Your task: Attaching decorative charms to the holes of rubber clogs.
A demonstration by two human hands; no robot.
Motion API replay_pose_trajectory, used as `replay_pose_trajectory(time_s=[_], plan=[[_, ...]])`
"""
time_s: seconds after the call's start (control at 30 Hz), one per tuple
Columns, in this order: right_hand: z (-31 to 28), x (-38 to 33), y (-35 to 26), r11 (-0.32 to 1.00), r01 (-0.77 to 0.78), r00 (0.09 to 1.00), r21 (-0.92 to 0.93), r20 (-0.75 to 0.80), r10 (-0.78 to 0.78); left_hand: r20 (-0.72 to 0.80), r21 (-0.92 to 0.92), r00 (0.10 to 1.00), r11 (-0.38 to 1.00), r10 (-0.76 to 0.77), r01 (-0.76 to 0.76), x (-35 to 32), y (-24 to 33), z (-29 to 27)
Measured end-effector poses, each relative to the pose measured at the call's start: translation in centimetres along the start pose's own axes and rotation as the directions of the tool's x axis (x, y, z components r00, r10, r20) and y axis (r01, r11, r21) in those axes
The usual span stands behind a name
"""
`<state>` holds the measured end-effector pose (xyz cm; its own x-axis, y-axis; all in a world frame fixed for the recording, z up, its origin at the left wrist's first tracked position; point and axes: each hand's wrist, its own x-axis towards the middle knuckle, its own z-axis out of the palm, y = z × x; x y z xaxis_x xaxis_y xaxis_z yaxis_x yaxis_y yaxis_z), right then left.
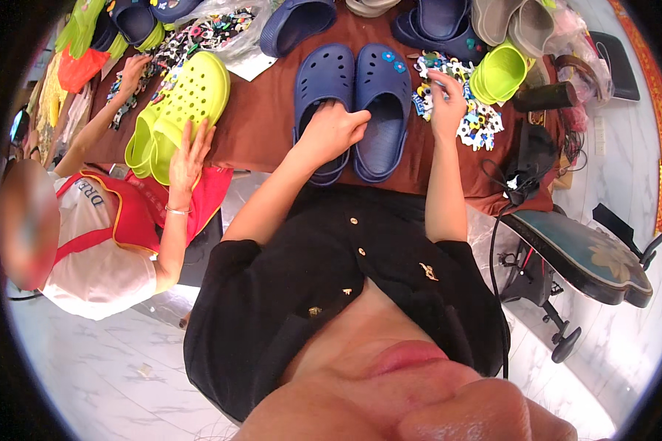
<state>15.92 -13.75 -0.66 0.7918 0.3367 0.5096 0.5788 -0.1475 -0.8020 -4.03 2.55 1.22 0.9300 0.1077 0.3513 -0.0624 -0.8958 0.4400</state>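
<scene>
Two navy blue clogs lie side by side on a brown-covered table. My left hand rests on the left clog, fingers curled over its opening. The right clog carries small coloured charms near its toe. My right hand reaches into a pile of small colourful shoe charms just right of that clog, its fingertips pinched on a charm.
A person at my left in a white and red top holds a lime green clog pair with one hand and touches a bag of charms with the other. More clogs line the far edge, including a green one. A stool stands at right.
</scene>
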Motion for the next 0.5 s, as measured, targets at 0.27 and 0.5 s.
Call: replay_pose_trajectory(time_s=[0.27,0.5], plan=[[-6.0,-5.5,0.6,0.936,-0.253,0.929,0.246,-0.208,0.306,0.015,-0.014,1.0,1.0,-0.007,0.007,0.1,0.3,-0.3],[-9.4,-8.3,1.7,0.934,-0.27,0.862,0.233,-0.373,0.342,0.043,0.016,0.999,1.0,-0.001,0.0,0.1,0.1,-0.4]])
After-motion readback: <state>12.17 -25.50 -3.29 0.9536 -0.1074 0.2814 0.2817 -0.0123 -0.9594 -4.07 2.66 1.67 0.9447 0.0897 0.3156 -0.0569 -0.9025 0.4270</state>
